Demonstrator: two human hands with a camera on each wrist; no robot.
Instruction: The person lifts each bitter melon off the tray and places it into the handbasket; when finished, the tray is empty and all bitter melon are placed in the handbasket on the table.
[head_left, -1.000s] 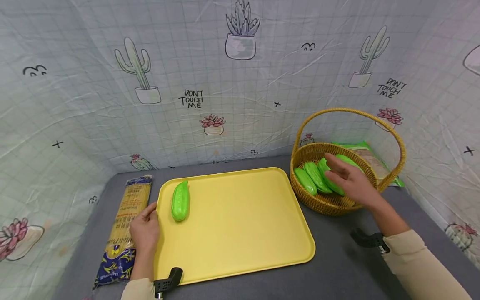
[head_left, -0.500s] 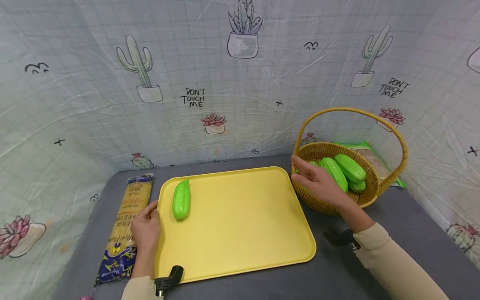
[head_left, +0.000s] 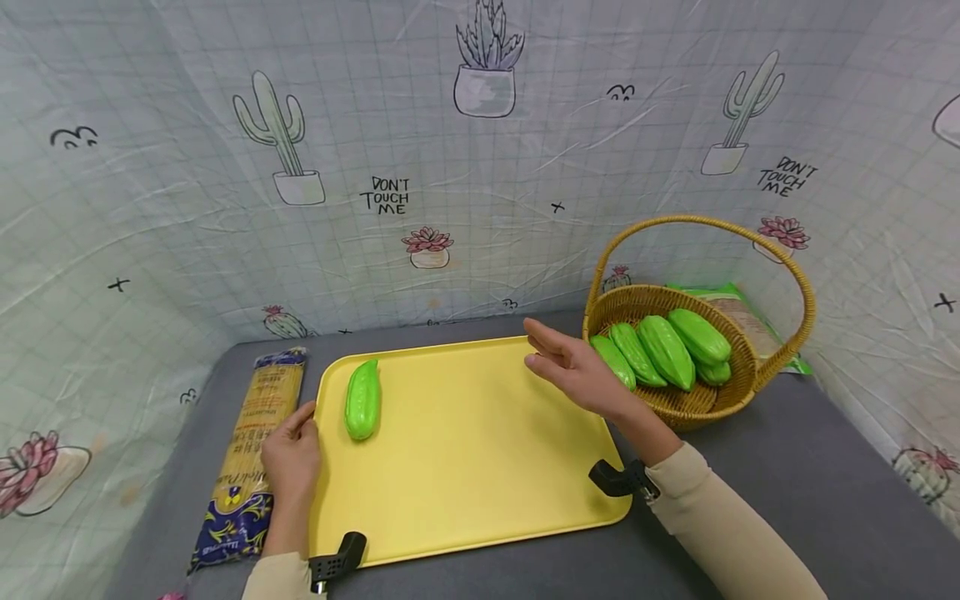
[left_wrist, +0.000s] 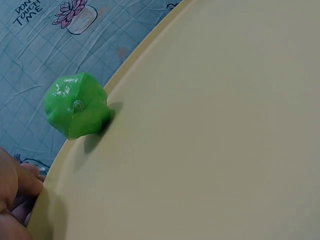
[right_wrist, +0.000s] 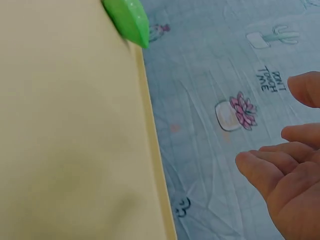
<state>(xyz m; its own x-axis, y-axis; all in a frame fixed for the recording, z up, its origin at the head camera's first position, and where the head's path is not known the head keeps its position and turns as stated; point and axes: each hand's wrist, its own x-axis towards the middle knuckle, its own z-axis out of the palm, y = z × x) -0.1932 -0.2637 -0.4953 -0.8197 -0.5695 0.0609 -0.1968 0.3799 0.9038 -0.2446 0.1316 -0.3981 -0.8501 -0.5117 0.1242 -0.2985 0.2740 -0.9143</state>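
Right hand: my right hand (head_left: pixel 577 375) hovers above the upper right corner of the yellow tray (head_left: pixel 480 467), right of centre in the head view, fingers straight and loose, holding nothing; in the right wrist view my fingertips (right_wrist: pixel 260 167) show at the right edge, spread and empty.
Left hand: my left hand (head_left: pixel 291 454) rests at the tray's left rim, lower left of the head view, fingertips curled onto the edge; whether I truly grip the rim or only touch it I cannot tell. In the left wrist view my fingers (left_wrist: pixel 17 187) sit at the lower left corner against the rim.
Green gourd on tray: one glossy green gourd (head_left: pixel 362 399) lies on the tray near its left edge, just beside my left hand but apart from it, lengthwise toward the back wall. The left wrist view shows its round end at upper left (left_wrist: pixel 76 105), resting on the tray surface.
Basket: a wicker basket (head_left: pixel 675 408) with a tall hoop handle stands at the right, just beyond the tray's upper right corner, close to my right hand.
Gourds in basket: several green gourds (head_left: pixel 663 350) lie side by side inside it.
Noodle packet: a long packet of noodles (head_left: pixel 251 433) lies left of the tray, beside my left hand.
Green bag: a green bag (head_left: pixel 742 312) lies behind the basket.
Backdrop: cactus-print cloth (head_left: pixel 420 167) surrounds the grey table (head_left: pixel 787 467).
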